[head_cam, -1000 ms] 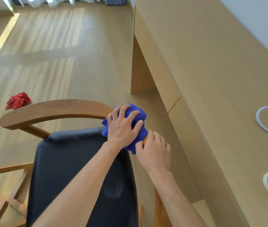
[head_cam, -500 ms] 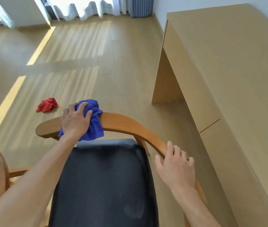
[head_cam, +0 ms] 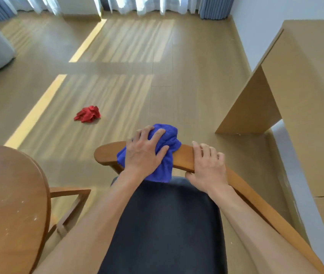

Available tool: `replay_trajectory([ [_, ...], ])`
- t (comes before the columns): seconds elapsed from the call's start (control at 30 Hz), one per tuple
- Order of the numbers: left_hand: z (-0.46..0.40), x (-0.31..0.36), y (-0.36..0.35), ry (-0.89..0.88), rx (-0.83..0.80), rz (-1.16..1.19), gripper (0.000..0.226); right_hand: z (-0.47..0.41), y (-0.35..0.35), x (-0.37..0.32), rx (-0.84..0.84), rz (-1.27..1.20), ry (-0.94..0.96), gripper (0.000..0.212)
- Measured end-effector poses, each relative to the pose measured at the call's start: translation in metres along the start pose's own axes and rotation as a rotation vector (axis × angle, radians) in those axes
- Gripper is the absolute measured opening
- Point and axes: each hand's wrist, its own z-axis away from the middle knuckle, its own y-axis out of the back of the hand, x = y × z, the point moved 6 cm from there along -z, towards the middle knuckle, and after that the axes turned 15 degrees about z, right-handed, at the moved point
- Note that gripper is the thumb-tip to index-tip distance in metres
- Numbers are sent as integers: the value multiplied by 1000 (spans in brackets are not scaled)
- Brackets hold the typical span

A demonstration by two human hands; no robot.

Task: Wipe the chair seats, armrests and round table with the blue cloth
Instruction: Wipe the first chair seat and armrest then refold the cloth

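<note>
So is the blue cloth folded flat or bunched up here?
Bunched up: the blue cloth is crumpled under the left hand, draped over the chair's wooden rail.

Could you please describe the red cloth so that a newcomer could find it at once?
Start at the chair with the curved wooden rail, then look past its left end to the open floor. The red cloth lies crumpled there, alone. The blue cloth sits on the rail instead, under the left hand.
</note>
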Motion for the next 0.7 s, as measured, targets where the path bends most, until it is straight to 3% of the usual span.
replay_trajectory([
  [0.13, 32, -123, 60, 450, 203, 61, 44, -3, 1, -4, 94, 31, -38, 86],
  [0.2, 48, -143, 66, 597, 282, 147, 40, -3, 2, -5, 111, 22, -54, 85],
  [0.27, 52, -137, 60, 636, 333, 171, 37, -2, 4, -6, 114, 21, -49, 85],
  [0.4, 45, -116, 61, 461, 369, 3, 31, -4, 3, -6, 121, 35, -29, 87],
  [0.5, 29, -74, 53, 206, 362, -88, 31, -3, 4, -6, 114, 24, -20, 90],
  [0.6, 8, 13, 12, -45, 240, -100, 27, -1, 5, -6, 137, 3, -17, 90],
  [0.7, -2, 58, -15, -142, 105, -74, 28, 1, 8, -1, 184, -45, -20, 91],
])
